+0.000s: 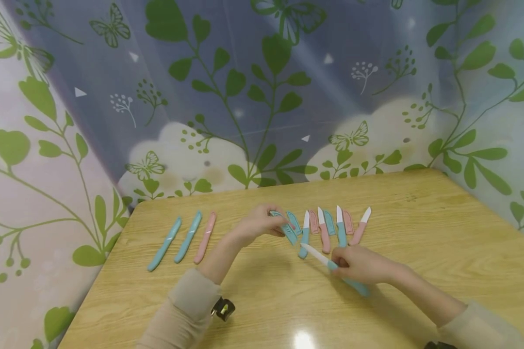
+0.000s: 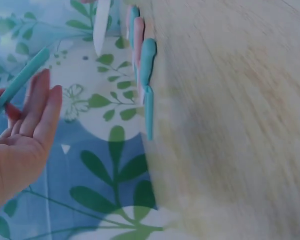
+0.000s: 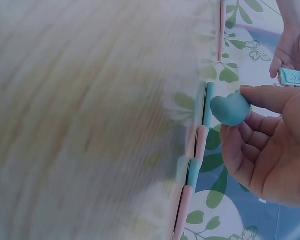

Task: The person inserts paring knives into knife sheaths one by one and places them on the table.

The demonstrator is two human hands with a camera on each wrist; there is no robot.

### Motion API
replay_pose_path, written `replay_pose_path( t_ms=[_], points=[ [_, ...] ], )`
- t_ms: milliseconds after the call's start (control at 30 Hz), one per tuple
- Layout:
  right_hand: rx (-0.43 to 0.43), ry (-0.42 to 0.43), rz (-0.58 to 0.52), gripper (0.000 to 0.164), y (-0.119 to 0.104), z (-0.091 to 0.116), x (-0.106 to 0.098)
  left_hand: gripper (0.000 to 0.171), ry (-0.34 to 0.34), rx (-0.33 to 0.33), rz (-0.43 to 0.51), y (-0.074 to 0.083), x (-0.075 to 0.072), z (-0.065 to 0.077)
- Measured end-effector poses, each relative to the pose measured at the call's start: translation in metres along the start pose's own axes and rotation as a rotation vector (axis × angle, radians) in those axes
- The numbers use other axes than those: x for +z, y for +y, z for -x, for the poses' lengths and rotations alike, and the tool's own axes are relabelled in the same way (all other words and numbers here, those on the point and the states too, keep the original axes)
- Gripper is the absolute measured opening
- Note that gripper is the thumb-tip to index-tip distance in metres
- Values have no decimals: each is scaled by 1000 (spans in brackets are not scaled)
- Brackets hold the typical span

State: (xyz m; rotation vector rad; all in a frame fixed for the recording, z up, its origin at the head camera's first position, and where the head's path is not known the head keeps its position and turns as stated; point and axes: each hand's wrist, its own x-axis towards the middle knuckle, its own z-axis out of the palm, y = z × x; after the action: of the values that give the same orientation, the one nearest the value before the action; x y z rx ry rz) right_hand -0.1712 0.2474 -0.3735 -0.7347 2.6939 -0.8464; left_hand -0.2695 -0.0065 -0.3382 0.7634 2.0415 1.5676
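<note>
Between thumb and fingers my left hand [image 1: 262, 222] pinches a teal blade sheath [image 1: 290, 234], raised over the table; the left wrist view shows this sheath [image 2: 21, 80] with the other fingers extended. My right hand [image 1: 363, 264] grips a teal-handled paring knife [image 1: 357, 287]. Its white blade [image 1: 316, 253] points up and left, its tip just below the sheath's lower end. In the right wrist view the knife's rounded handle end [image 3: 231, 109] faces the camera. Behind the hands lie a bare teal knife [image 1: 304, 240] and a teal sheath [image 1: 294, 223].
Farther right lie bare knives, pink [image 1: 324, 240], teal [image 1: 341, 234] and pink [image 1: 360, 232], alternating with a pink sheath [image 1: 313, 222], a teal one [image 1: 329, 223] and another pink one [image 1: 348, 223]. Three sheathed knives, teal [image 1: 164, 245], teal [image 1: 188, 238] and pink [image 1: 205, 239], lie left on the wooden table [image 1: 266, 310].
</note>
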Motion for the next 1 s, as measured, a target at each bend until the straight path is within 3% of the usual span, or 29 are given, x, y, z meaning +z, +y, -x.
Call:
replay_pose_path(
  t_ms=[133,333,633,767,1000],
  points=[
    [1,2,-17,12,-1,-1,0,6,98,-19,122,-4,-5,-4],
    [4,22,-25,12,-2,-2,0,6,221,-30,170,-7,-7,-11],
    [-21,61,-110,8,-6,-5,0,30,252,-66,246,-18,-9,-17],
    [-10,74,-182,10,-8,-8,-1,38,280,-63,332,-21,-9,-21],
    [2,37,-371,19,-13,-15,-2,37,286,-73,487,-20,-7,-26]
  ],
)
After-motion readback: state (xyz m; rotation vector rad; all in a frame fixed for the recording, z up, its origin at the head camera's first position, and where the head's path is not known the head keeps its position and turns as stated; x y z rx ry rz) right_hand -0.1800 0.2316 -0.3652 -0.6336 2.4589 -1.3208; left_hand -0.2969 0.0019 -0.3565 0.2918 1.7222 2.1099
